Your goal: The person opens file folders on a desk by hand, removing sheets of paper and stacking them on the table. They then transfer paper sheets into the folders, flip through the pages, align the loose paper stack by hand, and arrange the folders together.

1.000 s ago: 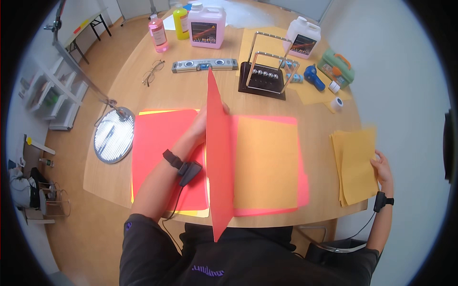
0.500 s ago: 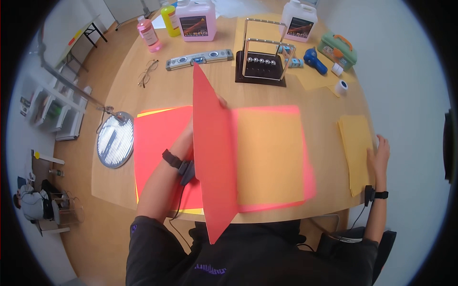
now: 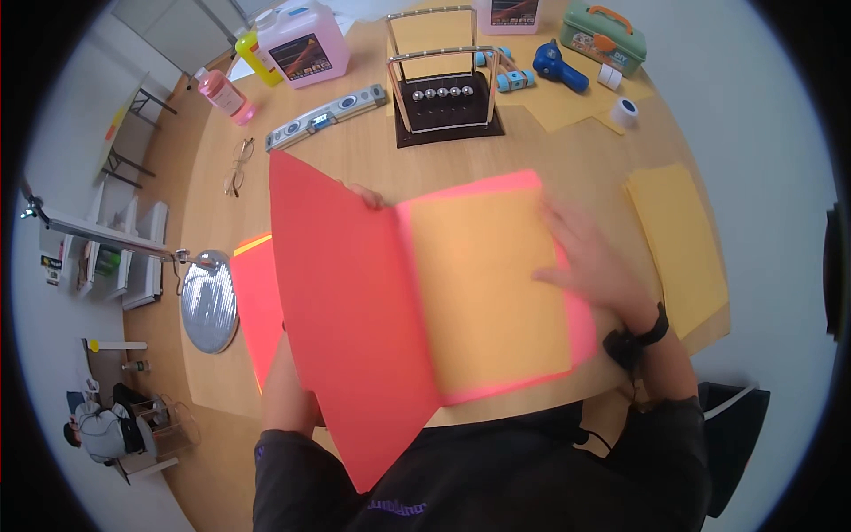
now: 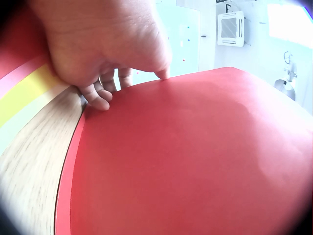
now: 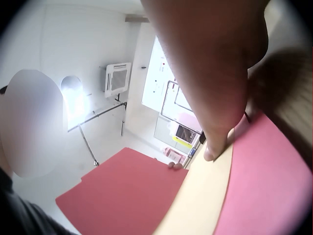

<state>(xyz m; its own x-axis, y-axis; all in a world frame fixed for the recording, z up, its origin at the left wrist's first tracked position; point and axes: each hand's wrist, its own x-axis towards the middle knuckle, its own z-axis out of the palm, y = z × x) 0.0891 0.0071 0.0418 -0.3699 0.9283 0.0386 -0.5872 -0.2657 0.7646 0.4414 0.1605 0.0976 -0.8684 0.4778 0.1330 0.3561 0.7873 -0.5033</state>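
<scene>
A red file folder (image 3: 346, 310) lies open before me with its cover raised and leaning left. My left hand (image 4: 107, 44) grips the cover's far edge, thumb on one face and fingers bent around it; in the head view the cover hides most of this hand. Inside the folder, tan sheets (image 3: 487, 293) lie on the brighter pinkish-red back leaf (image 3: 582, 341). My right hand (image 3: 598, 262) rests at the right edge of the tan sheets, fingers extended and slightly blurred. Its fingertips touch the tan paper in the right wrist view.
More red and yellow folders (image 3: 254, 306) lie at left, partly behind the cover. A tan paper stack (image 3: 683, 253) sits at right. Beyond stand a Newton's cradle (image 3: 448, 111), a spirit level (image 3: 326, 117), glasses (image 3: 238, 167), bottles, a pink jug (image 3: 303, 49) and a lamp (image 3: 210, 301).
My right hand has let go of the tan stack at right and come over to the folder's sheets. The raised cover now leans further left, and the head view has turned.
</scene>
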